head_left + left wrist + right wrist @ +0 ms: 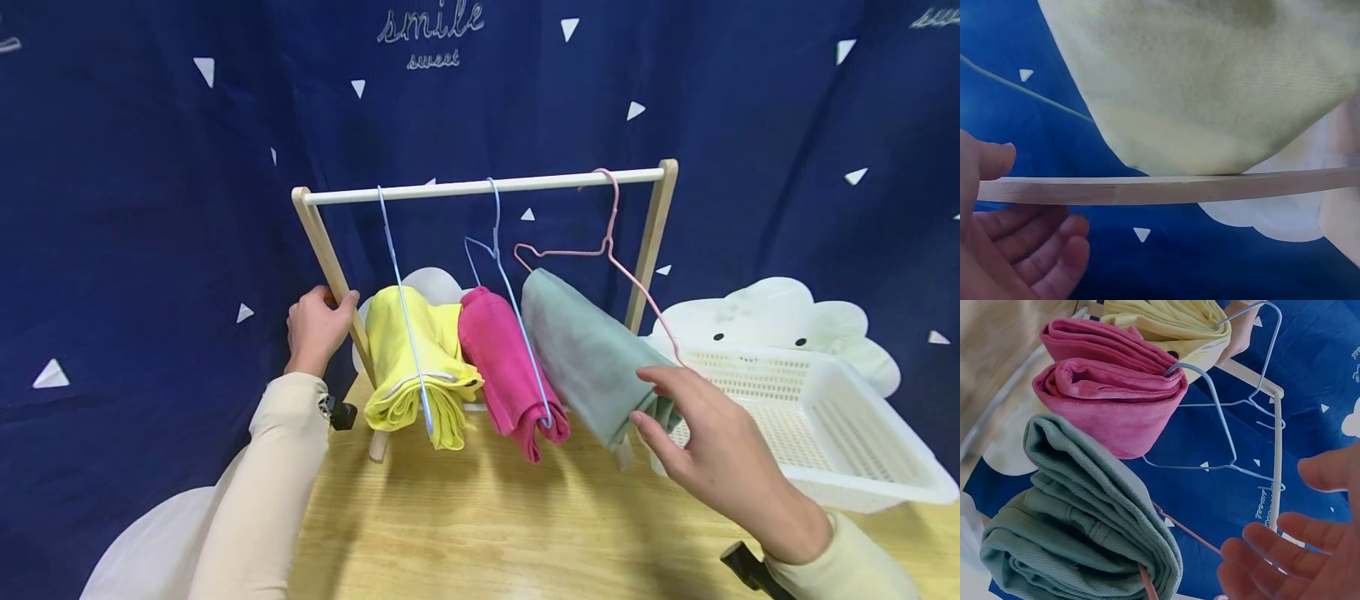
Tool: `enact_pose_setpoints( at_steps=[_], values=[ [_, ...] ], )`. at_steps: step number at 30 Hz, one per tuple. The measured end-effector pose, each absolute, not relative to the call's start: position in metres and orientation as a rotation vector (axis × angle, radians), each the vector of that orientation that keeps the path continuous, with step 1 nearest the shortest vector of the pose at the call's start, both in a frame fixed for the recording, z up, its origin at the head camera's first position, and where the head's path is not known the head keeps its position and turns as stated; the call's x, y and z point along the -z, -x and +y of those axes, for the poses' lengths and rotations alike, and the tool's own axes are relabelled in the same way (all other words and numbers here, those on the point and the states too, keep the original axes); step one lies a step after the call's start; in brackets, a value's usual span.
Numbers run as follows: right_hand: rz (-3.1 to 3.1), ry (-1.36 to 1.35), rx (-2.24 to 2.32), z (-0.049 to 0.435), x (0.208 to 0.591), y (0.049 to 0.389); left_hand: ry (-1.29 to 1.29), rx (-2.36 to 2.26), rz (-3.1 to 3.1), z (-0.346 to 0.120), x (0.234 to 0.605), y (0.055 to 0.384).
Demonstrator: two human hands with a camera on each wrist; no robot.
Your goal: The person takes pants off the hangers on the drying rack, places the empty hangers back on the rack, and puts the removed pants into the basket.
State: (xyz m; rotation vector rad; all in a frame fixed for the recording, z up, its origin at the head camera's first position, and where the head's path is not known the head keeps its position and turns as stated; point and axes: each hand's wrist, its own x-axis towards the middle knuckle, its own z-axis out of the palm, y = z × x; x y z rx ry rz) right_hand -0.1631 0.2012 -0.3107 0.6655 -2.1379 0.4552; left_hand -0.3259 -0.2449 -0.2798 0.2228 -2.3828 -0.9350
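Observation:
My left hand (318,329) grips the left wooden post of a small garment rack (325,250). In the left wrist view, its thumb lies above the post and its fingers curl below. Three folded garments hang from the white bar: a yellow one (408,333) and a magenta one (501,358) on blue hangers, and a grey-green one (581,350) on a pink hanger (609,225). Beside the lower end of the green garment is my right hand (720,442), thumb and fingers spread. The right wrist view shows that hand (1304,544) holding nothing, its fingers loosely bent.
A white plastic basket (862,493) stands on the wooden table (465,533), right of the rack. Behind it is a white cloud shape (772,308) with two dark dots. A dark blue curtain (750,125) with white triangles hangs at the back.

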Motion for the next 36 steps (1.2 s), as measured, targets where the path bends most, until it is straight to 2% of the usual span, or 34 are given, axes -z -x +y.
enact_pose_setpoints(
  at_steps=[7,23,36],
  values=[
    [-2.049,-0.744,-0.552,0.199,0.313,0.165,-0.253,0.793,-2.302,-0.238,0.287,0.338],
    [-2.044,-0.743,-0.505,0.199,0.312,0.167,-0.269,0.723,-2.281,-0.234,0.289,0.340],
    [-2.102,-0.727,-0.367,0.204,0.284,0.173,-0.274,0.674,-2.324,-0.236,0.283,0.339]
  ],
)
